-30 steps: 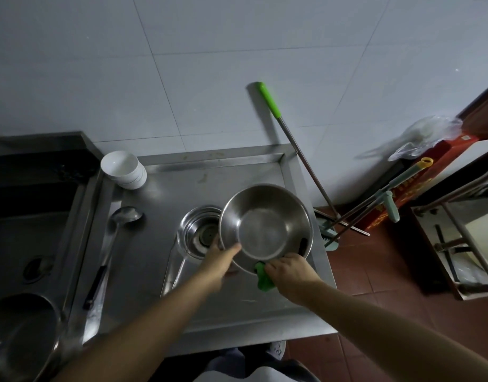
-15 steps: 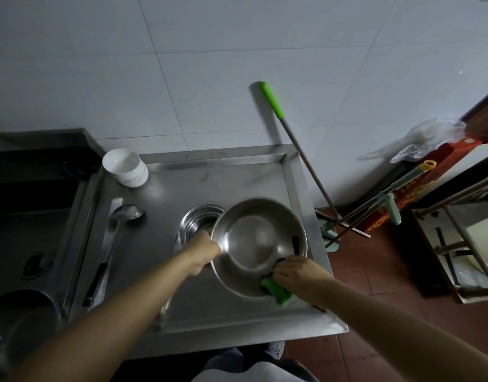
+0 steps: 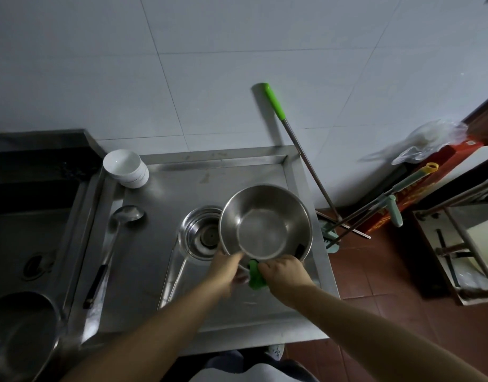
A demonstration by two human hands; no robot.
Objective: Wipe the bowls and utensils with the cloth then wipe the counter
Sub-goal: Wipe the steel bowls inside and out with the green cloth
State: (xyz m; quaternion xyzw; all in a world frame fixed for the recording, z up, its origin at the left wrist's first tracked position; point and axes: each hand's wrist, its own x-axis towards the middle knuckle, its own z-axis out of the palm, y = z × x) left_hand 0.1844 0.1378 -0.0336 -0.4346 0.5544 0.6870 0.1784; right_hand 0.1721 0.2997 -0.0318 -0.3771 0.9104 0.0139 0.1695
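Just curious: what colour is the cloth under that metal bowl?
Bright green; the cloth shows in the head view, in the right hand.

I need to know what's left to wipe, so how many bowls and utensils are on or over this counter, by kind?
Steel bowls: 2, one held, one on the counter
White bowls: 1 stack; the number in it is unclear
Ladles: 1
Total: 4, counting the stack as one
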